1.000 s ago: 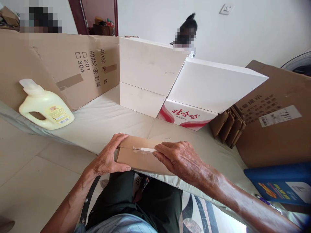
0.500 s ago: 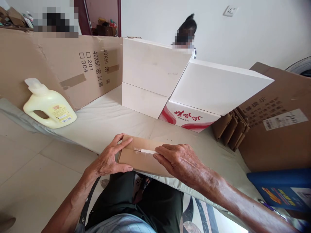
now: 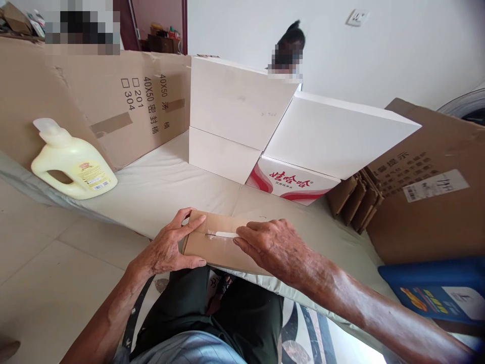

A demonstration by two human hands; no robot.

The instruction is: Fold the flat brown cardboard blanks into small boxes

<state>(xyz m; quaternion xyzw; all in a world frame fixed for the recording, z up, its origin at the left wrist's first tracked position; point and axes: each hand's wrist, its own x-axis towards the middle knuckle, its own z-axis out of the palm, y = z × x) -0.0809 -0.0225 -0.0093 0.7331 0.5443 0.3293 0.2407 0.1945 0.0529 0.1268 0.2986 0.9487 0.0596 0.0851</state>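
Observation:
A small brown cardboard box (image 3: 214, 247) lies on the near edge of a pale padded surface (image 3: 159, 187). My left hand (image 3: 166, 247) grips the box's left end, fingers on top and thumb on the front face. My right hand (image 3: 271, 245) rests flat on the box's top, its fingers pressing down a white strip of tape (image 3: 222, 234) along the flap seam. The right part of the box is hidden under that hand.
A cream detergent jug (image 3: 71, 162) lies at the left. Large brown cartons (image 3: 113, 101) stand behind it. White boxes (image 3: 242, 116) and a red-printed carton (image 3: 291, 182) sit ahead. Folded cardboard (image 3: 352, 202), a big brown carton (image 3: 428, 182) and a blue box (image 3: 439, 290) fill the right. A person's head (image 3: 288, 48) shows behind the white boxes.
My right hand has slid a little to the left along the tape strip. My left hand's fingers have spread slightly over the box's corner.

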